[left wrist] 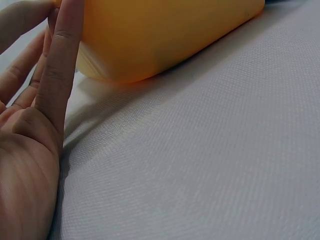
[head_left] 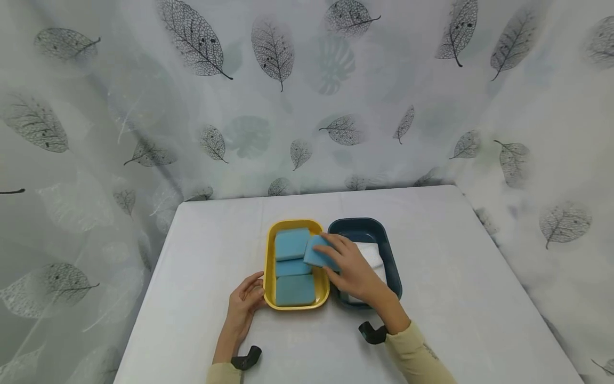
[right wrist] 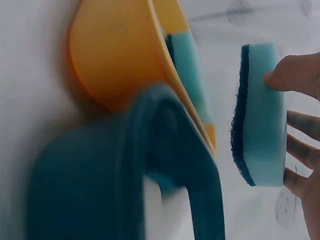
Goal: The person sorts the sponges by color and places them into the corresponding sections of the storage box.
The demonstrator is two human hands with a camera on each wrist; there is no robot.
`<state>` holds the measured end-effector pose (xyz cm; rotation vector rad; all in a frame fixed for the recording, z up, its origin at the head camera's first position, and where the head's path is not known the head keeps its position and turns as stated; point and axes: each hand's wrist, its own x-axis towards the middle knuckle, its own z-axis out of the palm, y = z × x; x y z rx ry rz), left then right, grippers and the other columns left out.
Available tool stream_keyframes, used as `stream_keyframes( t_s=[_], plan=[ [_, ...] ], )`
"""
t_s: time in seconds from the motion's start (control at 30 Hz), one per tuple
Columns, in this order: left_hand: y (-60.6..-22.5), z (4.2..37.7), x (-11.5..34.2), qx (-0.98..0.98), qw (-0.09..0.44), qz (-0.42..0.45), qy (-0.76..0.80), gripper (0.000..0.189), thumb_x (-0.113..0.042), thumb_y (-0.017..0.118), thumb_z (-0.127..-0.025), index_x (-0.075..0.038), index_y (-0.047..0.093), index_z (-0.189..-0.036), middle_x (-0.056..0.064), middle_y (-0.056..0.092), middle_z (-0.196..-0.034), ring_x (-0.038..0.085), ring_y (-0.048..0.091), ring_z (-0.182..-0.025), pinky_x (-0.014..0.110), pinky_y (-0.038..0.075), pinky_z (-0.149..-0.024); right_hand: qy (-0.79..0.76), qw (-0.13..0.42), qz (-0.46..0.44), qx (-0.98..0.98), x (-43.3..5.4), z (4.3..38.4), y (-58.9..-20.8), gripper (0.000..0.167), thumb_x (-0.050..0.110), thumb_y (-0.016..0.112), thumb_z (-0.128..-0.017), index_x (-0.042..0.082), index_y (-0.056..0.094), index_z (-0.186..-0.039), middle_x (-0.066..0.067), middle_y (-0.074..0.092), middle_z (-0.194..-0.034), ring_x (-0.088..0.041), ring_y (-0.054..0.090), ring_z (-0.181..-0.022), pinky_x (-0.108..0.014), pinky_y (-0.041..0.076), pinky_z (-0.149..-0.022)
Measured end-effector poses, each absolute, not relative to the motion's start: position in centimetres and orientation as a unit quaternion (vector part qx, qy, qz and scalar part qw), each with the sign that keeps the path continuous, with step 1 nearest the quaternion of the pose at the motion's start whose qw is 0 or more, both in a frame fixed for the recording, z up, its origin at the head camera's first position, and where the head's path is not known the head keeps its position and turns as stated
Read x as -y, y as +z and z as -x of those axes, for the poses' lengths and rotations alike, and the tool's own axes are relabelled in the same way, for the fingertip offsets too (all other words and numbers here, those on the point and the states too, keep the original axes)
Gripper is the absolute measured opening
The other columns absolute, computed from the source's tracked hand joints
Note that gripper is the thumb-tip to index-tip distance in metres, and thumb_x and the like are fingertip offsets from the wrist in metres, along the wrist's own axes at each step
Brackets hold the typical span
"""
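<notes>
My right hand pinches a light-blue sponge with a dark scouring layer, between thumb and fingertips. In the right wrist view the sponge is raised above the rims of both trays. A yellow tray holds several blue sponges, and the held one overlaps its right rim in the head view. Against the outer left side of this tray, my left hand rests with its fingertips. The left wrist view shows a straight finger along the yellow wall.
A dark teal tray stands close to the right of the yellow one, with white folded cloth-like items inside, partly behind my right hand. White cloth covers the table. A leaf-patterned curtain hangs behind.
</notes>
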<state>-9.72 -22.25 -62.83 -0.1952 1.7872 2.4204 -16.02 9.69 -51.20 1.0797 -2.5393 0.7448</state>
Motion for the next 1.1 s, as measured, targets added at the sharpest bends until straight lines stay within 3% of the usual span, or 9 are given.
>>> stream_keyframes(
  t_s=[0.17, 0.53, 0.9, 1.1],
  plan=[
    [-62.9, 9.9, 22.3, -0.590, 0.061, 0.061, 0.802, 0.051, -0.004, 0.064, -0.101, 0.000, 0.049, -0.149, 0.003, 0.063, -0.115, 0.009, 0.068, -0.097, 0.026, 0.064, -0.079, 0.245, 0.129, -0.409, 0.869, -7.7, 15.7, -51.8, 0.053, 0.015, 0.079, -0.091, 0.018, 0.062, -0.141, -0.015, 0.052, -0.156, -0.036, 0.051, -0.141, -0.057, 0.047, -0.115],
    [-62.7, 9.9, 22.5, -0.597, 0.077, 0.063, 0.796, 0.051, -0.008, 0.063, -0.103, -0.003, 0.048, -0.151, 0.005, 0.063, -0.119, 0.011, 0.070, -0.100, 0.029, 0.064, -0.084, 0.185, 0.042, -0.462, 0.866, -4.0, 16.1, -53.8, 0.046, 0.021, 0.072, -0.099, 0.020, 0.060, -0.144, -0.010, 0.051, -0.158, -0.027, 0.050, -0.145, -0.044, 0.045, -0.120],
    [-61.7, 9.1, 23.4, -0.658, 0.074, 0.028, 0.749, 0.046, -0.010, 0.065, -0.102, -0.002, 0.055, -0.146, 0.008, 0.066, -0.116, 0.015, 0.073, -0.095, 0.035, 0.065, -0.084, 0.145, 0.012, -0.470, 0.871, -3.4, 15.9, -54.3, 0.048, 0.029, 0.070, -0.101, 0.020, 0.058, -0.147, -0.009, 0.049, -0.160, -0.028, 0.048, -0.147, -0.044, 0.044, -0.121],
    [-59.0, 9.2, 25.3, -0.743, 0.073, 0.035, 0.664, 0.044, -0.018, 0.071, -0.100, -0.008, 0.061, -0.141, 0.017, 0.065, -0.118, 0.016, 0.074, -0.092, 0.031, 0.065, -0.085, 0.220, 0.016, -0.439, 0.871, -6.4, 15.5, -52.4, 0.049, 0.029, 0.069, -0.102, 0.015, 0.058, -0.147, -0.011, 0.050, -0.159, -0.029, 0.048, -0.147, -0.048, 0.046, -0.119]
  ],
)
